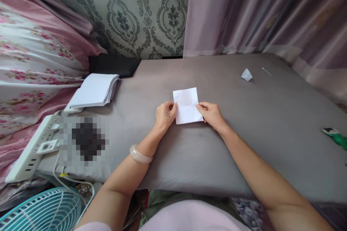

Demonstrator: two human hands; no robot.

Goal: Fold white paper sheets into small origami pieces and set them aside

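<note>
A small white sheet of paper (187, 110), close to square and creased across its middle, is held over the grey-covered table (244, 144). My left hand (165, 114) pinches its left edge, the thumb lying on the near face. On the opposite edge, my right hand (213, 114) grips it in the same way, its other fingers mostly hidden behind the paper. Farther off to the right stands a small folded white paper piece (246, 75), touched by neither hand.
At the left lie a thick stack of white paper (94, 89) and a black cloth-like item (114, 65). A power strip (32, 148) with plugs runs along the left edge, above a teal fan (46, 209). A thin stick (266, 71) and a green object (338, 139) lie right.
</note>
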